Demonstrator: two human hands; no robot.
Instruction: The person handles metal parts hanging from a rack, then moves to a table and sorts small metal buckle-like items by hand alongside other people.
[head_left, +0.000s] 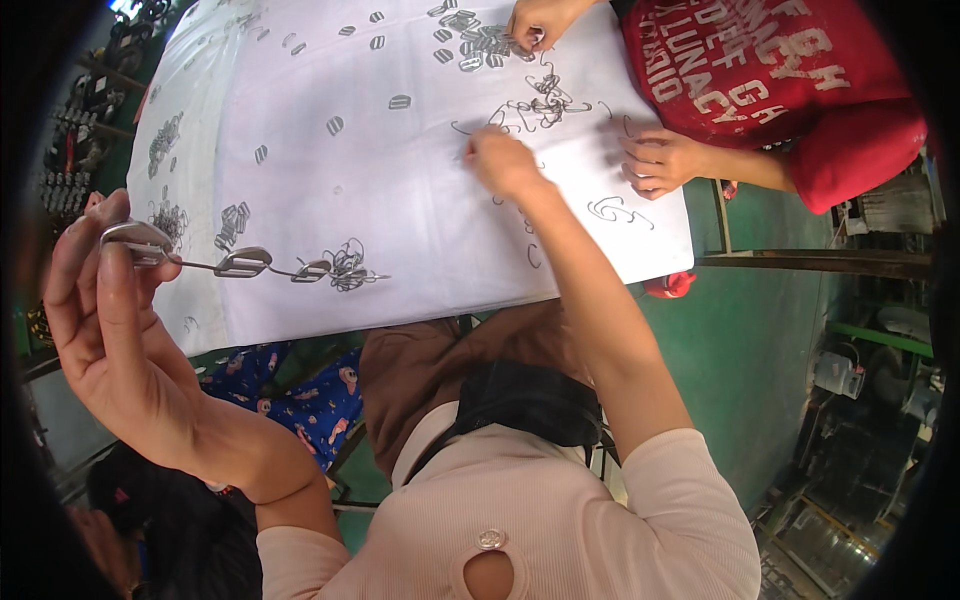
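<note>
From where I stand, the step in hand looks like stringing metal pieces together, with another wire hook being sought for the strand. The person's left hand point(130, 350) is raised over the near left edge of the white-covered worktop point(420, 210), thumb and fingers pinching the top plate point(137, 237) of a linked strand point(243, 262). That strand runs out to the right, slotted silver plates joined by thin wire, its far end lying in line with a small tangle of wire point(350, 258); whether the two touch I can't tell from here. The right hand point(500, 163) reaches across to the left edge of the hook pile point(548, 102), fingers bunched and pointing down, a little blurred; I can't tell whether they have a hook between them. Just beyond the pile, a co-worker in a red shirt point(740, 60) has one hand point(540, 22) at the heap of loose plates point(482, 45) and the other point(662, 163) resting near the worktop's right side, close to a few stray hooks point(620, 212). The next move, I'd judge, calls for a fine fingertip pinch on just one hook, freeing it without dragging its neighbours, while the left hand holds the strand steady so it doesn't swing or unhook.
</note>
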